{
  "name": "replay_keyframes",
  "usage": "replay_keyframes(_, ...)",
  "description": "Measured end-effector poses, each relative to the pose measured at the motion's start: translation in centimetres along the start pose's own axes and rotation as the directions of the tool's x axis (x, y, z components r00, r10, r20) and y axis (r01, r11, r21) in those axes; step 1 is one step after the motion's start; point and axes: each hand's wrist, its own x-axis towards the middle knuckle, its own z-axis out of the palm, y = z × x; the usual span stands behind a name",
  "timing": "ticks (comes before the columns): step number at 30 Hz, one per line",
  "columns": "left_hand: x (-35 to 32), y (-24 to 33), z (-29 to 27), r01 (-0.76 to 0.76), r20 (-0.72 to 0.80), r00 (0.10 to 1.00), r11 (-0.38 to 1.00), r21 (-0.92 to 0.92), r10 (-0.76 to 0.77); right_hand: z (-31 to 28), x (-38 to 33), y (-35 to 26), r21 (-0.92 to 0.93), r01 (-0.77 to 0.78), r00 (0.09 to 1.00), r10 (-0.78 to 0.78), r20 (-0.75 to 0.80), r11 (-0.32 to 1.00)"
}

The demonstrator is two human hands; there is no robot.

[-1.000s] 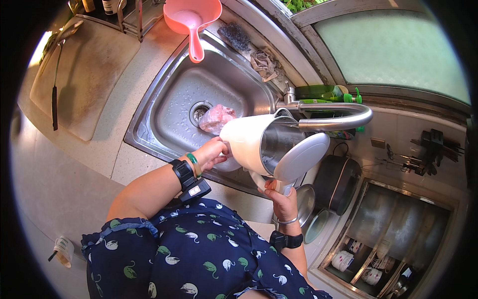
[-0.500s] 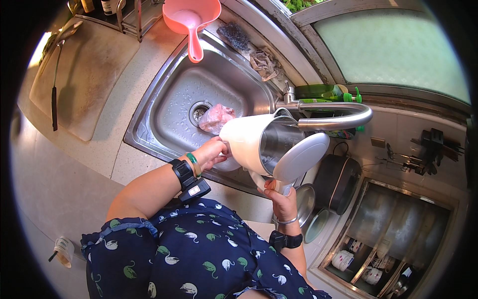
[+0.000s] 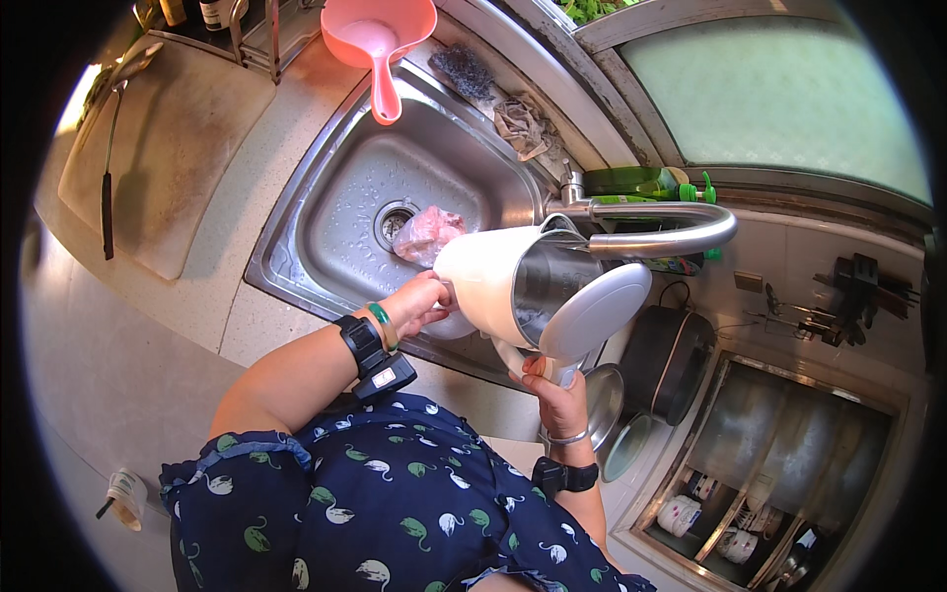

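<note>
While both hands are engaged, a white electric kettle [image 3: 503,286] is held tilted over the near edge of the steel sink [image 3: 326,212], its mouth turned toward the curved tap spout [image 3: 661,225]. The kettle's hinged lid [image 3: 592,311] stands open, showing the metal interior. The left hand [image 3: 419,301] is pressed against the kettle's base, fingers curled around the underside, supporting it. The right hand [image 3: 557,395] is clenched around the kettle's handle just below the lid. Each wrist carries a dark band; the left also bears a green bangle, the right a thin silver one.

Inside the sink, a pink crumpled bag [image 3: 426,234] lies beside the drain [image 3: 395,219], just behind the kettle. A pink plastic ladle [image 3: 380,39] rests across the far rim of the sink, handle pointing into the basin. A dark scouring pad [image 3: 464,69] and a grey rag [image 3: 523,123] lie on the ledge behind the sink. A green bottle [image 3: 631,183] lies near the tap base.

Left of the sink, the table [image 3: 158,148] carries a worn board with a long dark-handled utensil [image 3: 107,187] along its edge. Right of the person, a dark pot [image 3: 666,360] sits beside the sink, with stacked metal lids [image 3: 602,400] below it. Lower right, a cabinet [image 3: 789,464] holds bowls and steel ware. A frosted window [image 3: 779,89] is above.
</note>
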Motion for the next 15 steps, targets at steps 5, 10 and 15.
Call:
replay_keyframes(5,-0.18,0.08,0.12,-0.009,0.003,1.0,1.0,-0.006,0.009,-0.16,0.01,0.08,-0.002,0.0,1.0,0.0,0.009,1.0)
replay_keyframes(10,-0.24,0.12,0.15,0.001,0.003,1.0,1.0,-0.001,-0.001,0.0,0.03,-0.1,0.005,0.002,1.0,-0.002,0.014,1.0)
replay_keyframes(15,-0.23,0.14,0.12,0.007,0.012,1.0,1.0,0.013,-0.007,0.04,0.04,-0.14,0.002,0.005,1.0,-0.005,0.014,1.0)
